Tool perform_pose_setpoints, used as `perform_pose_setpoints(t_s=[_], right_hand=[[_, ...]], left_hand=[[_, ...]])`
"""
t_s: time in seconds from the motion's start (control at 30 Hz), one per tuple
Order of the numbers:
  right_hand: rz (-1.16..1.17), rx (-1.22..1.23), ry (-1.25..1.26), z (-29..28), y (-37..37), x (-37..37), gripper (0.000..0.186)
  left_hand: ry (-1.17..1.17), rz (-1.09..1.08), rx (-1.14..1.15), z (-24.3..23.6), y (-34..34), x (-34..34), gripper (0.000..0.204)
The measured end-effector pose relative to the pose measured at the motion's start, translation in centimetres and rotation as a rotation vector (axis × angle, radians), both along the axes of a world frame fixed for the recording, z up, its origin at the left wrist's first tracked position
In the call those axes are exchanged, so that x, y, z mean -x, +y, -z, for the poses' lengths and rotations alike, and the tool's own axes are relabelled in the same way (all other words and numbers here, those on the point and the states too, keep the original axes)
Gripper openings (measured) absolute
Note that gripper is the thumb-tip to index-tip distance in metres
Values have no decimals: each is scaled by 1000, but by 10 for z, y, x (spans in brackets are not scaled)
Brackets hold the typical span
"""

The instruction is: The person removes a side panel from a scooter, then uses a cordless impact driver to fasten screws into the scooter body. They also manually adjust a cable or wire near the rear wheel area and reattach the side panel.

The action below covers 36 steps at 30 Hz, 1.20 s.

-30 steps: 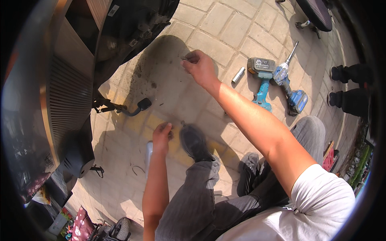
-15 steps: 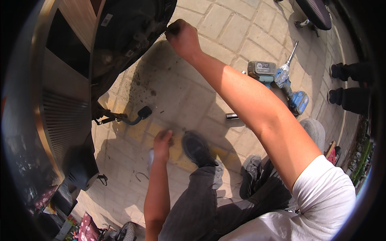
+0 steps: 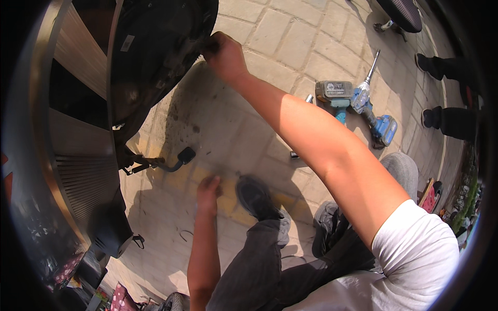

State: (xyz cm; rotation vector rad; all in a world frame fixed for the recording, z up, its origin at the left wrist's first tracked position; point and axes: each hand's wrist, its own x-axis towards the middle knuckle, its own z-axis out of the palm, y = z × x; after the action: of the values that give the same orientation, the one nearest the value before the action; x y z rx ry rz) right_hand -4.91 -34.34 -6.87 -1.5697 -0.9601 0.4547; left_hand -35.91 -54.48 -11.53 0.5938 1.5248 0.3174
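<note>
My right hand [image 3: 224, 58] reaches out to the upper left, its fingers closed at the edge of a large rounded black panel [image 3: 155, 46]. The fingertips are dark against the black and partly hidden. This panel adjoins a vehicle body [image 3: 83, 135] with a ribbed, silvery side that fills the left of the view. Lower down, my left hand [image 3: 209, 193] hangs in shade above the paving, its fingers curled. Anything inside it is hidden. Above and left of that hand, a bent metal lever with a black pad [image 3: 185, 155] sticks out from the vehicle's underside.
Right of my arm, a blue cordless power tool [image 3: 371, 103] with a long bit lies beside a teal one with a grey battery [image 3: 334, 90]. A metal socket [image 3: 294, 155] shows past my forearm. Another person's shoes [image 3: 430, 116] stand far right, below a stool [image 3: 399, 15].
My right hand has shifted slightly left and down, along with the black panel's edge. The left hand has dropped a little.
</note>
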Motion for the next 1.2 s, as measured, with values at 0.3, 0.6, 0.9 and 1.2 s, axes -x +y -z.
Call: perform_pose_setpoints(t_s=[0.3, 0.6, 0.9, 1.2], right_hand=[[-71, 114, 241, -11, -9, -5, 27], [-49, 98, 357, -3, -7, -2, 24], [-27, 79, 340, -1, -5, -3, 21], [-59, 98, 385, -10, -8, -7, 22]], left_hand=[[26, 77, 1, -1, 3, -1, 30], [-15, 67, -2, -2, 10, -4, 26], [28, 73, 7, -8, 12, -9, 21], [-1, 110, 20, -3, 13, -4, 24]])
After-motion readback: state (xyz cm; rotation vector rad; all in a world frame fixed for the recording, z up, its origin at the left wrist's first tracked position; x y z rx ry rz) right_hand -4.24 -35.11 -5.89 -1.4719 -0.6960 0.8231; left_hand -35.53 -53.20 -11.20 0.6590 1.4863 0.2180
